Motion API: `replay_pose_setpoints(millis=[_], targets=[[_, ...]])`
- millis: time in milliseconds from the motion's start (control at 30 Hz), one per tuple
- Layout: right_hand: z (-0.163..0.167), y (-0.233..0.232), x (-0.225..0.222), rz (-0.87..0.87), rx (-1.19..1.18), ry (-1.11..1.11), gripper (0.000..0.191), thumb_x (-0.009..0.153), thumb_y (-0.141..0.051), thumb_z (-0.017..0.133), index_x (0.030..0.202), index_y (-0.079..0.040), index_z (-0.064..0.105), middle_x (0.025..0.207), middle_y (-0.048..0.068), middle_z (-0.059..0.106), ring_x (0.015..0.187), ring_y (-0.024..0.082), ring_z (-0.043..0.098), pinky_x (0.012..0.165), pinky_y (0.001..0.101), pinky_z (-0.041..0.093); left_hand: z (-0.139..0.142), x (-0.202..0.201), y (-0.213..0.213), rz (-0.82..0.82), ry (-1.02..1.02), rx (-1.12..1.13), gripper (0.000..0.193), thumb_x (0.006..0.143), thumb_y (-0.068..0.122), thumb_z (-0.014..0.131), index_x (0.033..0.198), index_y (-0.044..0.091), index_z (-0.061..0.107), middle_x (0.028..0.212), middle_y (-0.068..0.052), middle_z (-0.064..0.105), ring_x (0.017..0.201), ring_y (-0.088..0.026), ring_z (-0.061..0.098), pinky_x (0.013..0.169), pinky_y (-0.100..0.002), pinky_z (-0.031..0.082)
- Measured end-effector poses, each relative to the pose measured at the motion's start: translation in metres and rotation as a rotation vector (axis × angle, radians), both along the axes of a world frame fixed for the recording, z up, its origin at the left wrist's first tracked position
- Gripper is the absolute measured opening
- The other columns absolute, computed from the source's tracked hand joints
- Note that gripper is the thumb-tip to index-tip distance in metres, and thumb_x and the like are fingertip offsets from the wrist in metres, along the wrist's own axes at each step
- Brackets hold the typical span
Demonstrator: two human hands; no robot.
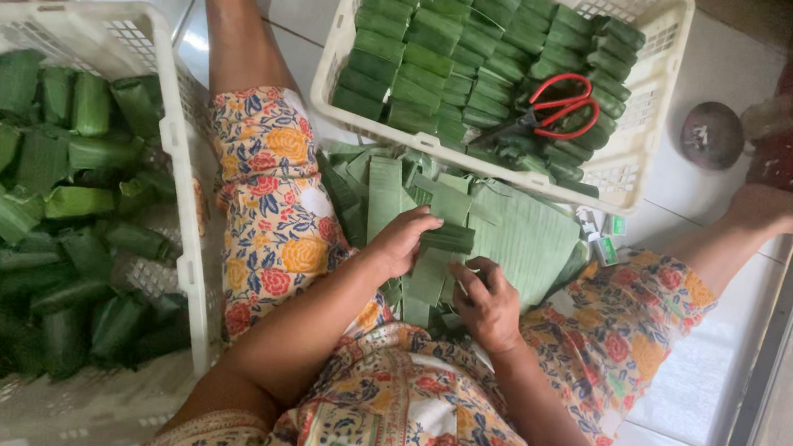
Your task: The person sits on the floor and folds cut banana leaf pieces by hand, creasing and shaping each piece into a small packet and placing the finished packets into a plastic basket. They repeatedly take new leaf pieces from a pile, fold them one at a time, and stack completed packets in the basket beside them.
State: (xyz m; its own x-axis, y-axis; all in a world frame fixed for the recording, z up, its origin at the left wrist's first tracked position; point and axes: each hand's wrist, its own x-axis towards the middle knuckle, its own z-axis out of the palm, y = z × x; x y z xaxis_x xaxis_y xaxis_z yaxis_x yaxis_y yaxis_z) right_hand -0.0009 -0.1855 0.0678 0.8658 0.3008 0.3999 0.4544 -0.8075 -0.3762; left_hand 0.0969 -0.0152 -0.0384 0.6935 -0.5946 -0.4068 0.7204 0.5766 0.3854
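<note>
**Half-folded leaf parcel could spring open on the lap**

The person sits on the tiled floor with a stack of banana leaf strips (506,232) spread between the knees. The left hand (401,242) grasps one end of a small green leaf parcel (445,238), its fingers curled over the left end. The right hand (487,305) presses down on a leaf strip (428,279) that runs from under the parcel toward the body; its fingers look bent, pinching the strip.

The likeliest slip, as I judge it, is the fold loosening: if either hand eases its hold, the stiff leaf may unroll. Pulling the strip too hard could also tear it along the grain.

Far from the body, a white basket (665,44) holds tidy rows of finished parcels, with red scissors (560,107) lying on top. The scissors rest loosely and could slide if the basket is nudged. On the left, another white basket (180,141) holds loosely heaped parcels.
</note>
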Motion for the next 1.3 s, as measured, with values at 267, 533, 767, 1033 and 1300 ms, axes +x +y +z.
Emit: replay_pose_setpoints(millis=[267, 533, 767, 1033, 1300], targets=[[-0.007, 0.009, 0.04, -0.413, 0.281, 0.245, 0.02, 0.088, -0.013, 0.081, 0.099, -0.003, 0.067, 0.105, 0.011, 0.066, 0.07, 0.025, 0.068, 0.062, 0.0364, 0.056, 0.018, -0.001, 0.007, -0.223, -0.078, -0.009, 0.044, 0.102, 0.042, 0.059, 0.126, 0.006, 0.065, 0.115, -0.009, 0.071, 0.095, -0.022, 0.072, 0.078, -0.039, 0.063], [0.011, 0.013, 0.023, -0.143, 0.029, -0.002, 0.042, 0.079, -0.017, 0.088, 0.116, -0.011, 0.069, 0.117, 0.009, 0.071, 0.078, 0.023, 0.07, 0.066, 0.0345, 0.058, 0.008, -0.001, 0.003, -0.177, -0.049, 0.134, 0.023, 0.099, 0.016, 0.062, 0.119, 0.006, 0.065, 0.111, -0.01, 0.071, 0.096, -0.025, 0.072, 0.08, -0.042, 0.064], [0.0, 0.008, 0.016, -0.043, 0.045, -0.005, 0.044, 0.078, -0.01, 0.084, 0.118, -0.011, 0.067, 0.112, 0.008, 0.074, 0.079, 0.026, 0.072, 0.068, 0.0351, 0.058, -0.004, -0.003, 0.002, -0.045, -0.09, -0.1, 0.005, 0.103, 0.008, 0.062, 0.106, 0.005, 0.062, 0.104, -0.01, 0.068, 0.097, -0.025, 0.068, 0.082, -0.043, 0.061], [-0.048, -0.001, 0.016, -0.422, 0.596, 0.433, 0.027, 0.098, -0.018, 0.073, 0.119, -0.002, 0.07, 0.095, 0.013, 0.077, 0.083, 0.018, 0.072, 0.076, 0.0322, 0.058, 0.018, -0.007, 0.009, -0.139, -0.179, 0.113, 0.027, 0.098, 0.026, 0.062, 0.116, 0.005, 0.064, 0.103, -0.008, 0.072, 0.093, -0.02, 0.072, 0.084, -0.036, 0.061], [-0.036, -0.008, 0.015, -0.357, 0.36, 0.647, 0.051, 0.083, -0.026, 0.082, 0.129, -0.01, 0.069, 0.104, 0.012, 0.075, 0.073, 0.018, 0.068, 0.07, 0.0322, 0.057, 0.002, -0.011, 0.012, -0.198, -0.73, 0.691, 0.037, 0.092, 0.026, 0.076, 0.12, 0.003, 0.068, 0.101, -0.006, 0.075, 0.089, -0.011, 0.066, 0.077, -0.029, 0.056]])
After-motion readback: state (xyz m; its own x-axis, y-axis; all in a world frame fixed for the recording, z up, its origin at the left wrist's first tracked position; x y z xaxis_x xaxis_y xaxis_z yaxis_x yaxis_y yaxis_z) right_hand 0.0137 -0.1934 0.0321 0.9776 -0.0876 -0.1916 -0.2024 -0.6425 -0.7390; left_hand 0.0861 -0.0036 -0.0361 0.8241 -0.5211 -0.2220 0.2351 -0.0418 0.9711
